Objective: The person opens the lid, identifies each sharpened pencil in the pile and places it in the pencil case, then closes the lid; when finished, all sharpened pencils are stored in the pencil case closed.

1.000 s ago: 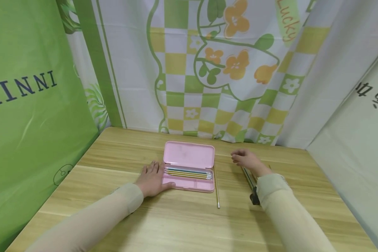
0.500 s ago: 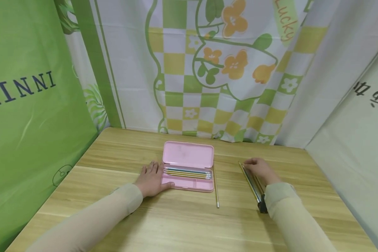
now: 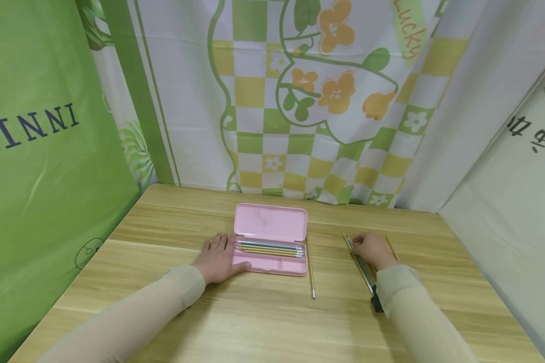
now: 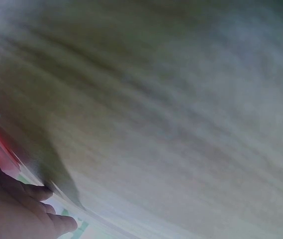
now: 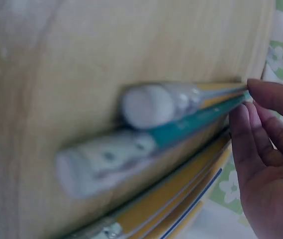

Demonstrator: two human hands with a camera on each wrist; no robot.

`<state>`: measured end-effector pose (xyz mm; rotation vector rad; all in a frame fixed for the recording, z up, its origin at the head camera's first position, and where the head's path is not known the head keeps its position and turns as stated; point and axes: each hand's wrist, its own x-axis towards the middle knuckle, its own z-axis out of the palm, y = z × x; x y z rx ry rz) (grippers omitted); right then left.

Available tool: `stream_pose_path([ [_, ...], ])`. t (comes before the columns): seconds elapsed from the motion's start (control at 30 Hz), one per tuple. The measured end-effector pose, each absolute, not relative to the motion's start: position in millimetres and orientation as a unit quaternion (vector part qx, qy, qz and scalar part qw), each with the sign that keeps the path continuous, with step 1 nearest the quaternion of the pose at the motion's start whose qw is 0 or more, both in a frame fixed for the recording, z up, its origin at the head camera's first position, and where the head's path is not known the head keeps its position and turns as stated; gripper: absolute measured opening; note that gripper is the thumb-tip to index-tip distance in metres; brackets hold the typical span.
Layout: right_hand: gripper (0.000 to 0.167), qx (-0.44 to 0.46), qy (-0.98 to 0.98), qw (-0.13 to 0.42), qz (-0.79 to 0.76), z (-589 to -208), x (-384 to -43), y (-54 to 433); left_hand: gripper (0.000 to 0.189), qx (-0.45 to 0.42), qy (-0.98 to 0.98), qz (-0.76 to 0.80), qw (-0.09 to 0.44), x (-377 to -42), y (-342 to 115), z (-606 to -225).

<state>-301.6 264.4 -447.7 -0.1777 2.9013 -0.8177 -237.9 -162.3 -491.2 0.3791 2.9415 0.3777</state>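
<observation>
Head view: the left grip (image 3: 215, 259), fingers straight and spread, rests at the pink pencil case's (image 3: 271, 224) nine o'clock; the right grip (image 3: 372, 248), toward three o'clock, pinches a green pencil (image 5: 183, 123).

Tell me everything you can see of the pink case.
The case is pink, plastic-looking, oblong with rounded corners. It lies open on the table, its lid swung back on the far side, the lid's inside faintly smudged. The far compartment holds a row of pencils, teal and yellow; the near strip, split by a divider, looks empty. The left hand rests against its left end, thumb at the near corner. A loose pencil lies by its right end; contact unclear.
</observation>
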Motion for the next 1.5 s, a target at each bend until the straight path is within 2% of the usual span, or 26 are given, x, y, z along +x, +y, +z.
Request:
stream_pose_path([
  [0.3,0.03,-0.05,0.964,0.059,-0.255,-452,-303,260,0.107,0.129,0.98,0.13,0.073,-235,-159,-486],
  [0.6,0.024,-0.059,0.962,0.049,-0.261,-454,-303,260,0.111,0.133,0.981,0.127,0.065,-237,-162,-493],
  [0.97,0.032,-0.044,0.907,0.089,-0.409,-440,-308,267,0.11,0.131,0.981,0.126,0.067,-239,-163,-494],
  [1.13,0.034,-0.056,0.888,0.097,-0.447,-422,-311,250,0.11,0.129,0.982,0.123,0.066,-239,-164,-495],
  [1.5,0.049,-0.046,0.773,0.186,-0.605,-401,-317,204,0.11,0.129,0.981,0.128,0.068,-238,-162,-492],
])
